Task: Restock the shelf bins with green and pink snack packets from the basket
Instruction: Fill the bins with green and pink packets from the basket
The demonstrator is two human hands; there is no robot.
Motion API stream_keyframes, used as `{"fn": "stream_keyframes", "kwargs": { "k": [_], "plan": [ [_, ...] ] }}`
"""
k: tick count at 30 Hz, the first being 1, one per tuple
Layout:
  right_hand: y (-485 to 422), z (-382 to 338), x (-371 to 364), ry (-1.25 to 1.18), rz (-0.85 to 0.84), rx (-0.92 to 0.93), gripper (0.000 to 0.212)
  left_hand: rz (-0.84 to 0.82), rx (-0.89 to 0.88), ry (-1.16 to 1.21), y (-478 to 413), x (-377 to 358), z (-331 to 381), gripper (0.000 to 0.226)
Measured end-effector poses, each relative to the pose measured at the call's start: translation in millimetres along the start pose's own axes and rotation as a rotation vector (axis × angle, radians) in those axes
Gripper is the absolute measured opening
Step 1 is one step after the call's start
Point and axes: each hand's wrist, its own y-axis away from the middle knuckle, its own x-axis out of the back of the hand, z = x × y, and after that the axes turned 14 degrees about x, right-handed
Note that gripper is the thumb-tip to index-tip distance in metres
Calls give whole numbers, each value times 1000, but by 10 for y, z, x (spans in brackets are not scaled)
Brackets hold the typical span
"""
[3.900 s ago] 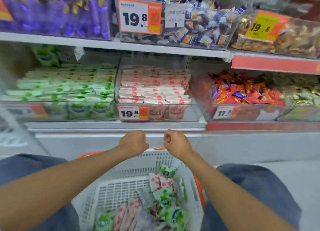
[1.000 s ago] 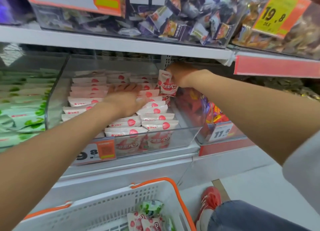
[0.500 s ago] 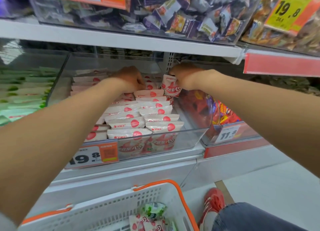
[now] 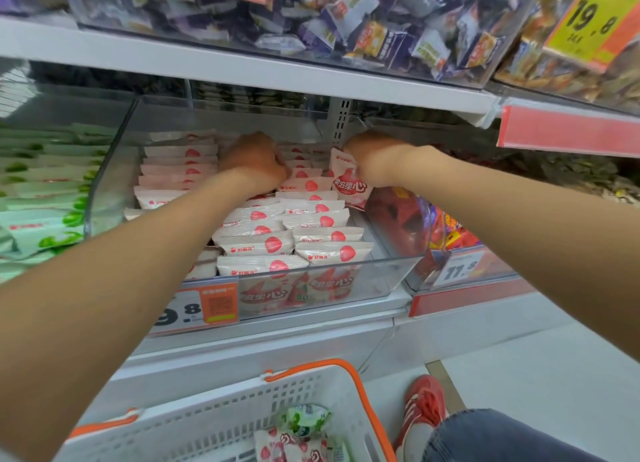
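While reaching deep into the clear pink bin (image 4: 110, 184) on the middle shelf, pinching one pink packet (image 4: 348, 184) upright in the right hand (image 4: 372, 156), close to the bin's right wall and towards the back. Curled knuckles-up over the rear rows with the left hand (image 4: 254, 163); cannot tell whether gripping a packet there or only pressing the rows flat.

Looks well advanced on the pink side: packed in neat overlapping rows from the front wall almost to the back. Seems amply stocked too in the green bin (image 4: 41, 198) just to the left, as far as can be made out at the edge of view.

Not finished, though: left with a small heap of loose packets (image 4: 298, 434), green and pink mixed, in the white basket (image 4: 207, 413) below the shelf. Likely a matter of seating the held packet, then returning for the rest of both colours.
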Motion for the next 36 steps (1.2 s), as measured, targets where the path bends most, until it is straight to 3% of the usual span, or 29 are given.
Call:
{"fn": "stream_keyframes", "kwargs": {
  "k": [5,19,30,33,36],
  "plan": [
    [-162,9,-149,-14,49,27,40,-8,-7,16,20,14,5,18],
    [-242,10,-393,50,53,47,24,-16,-38,25,7,-10,-2,17],
    [-242,-17,-263,-95,72,-99,33,57,-57,-51,255,84,36,18],
    [-12,-110,-224,-168,257,-132,35,59,-63,22,540,188,47,17],
    [440,-431,-196,-356,519,-128,21,31,-52,62,1048,363,78,15]
  ]
}}
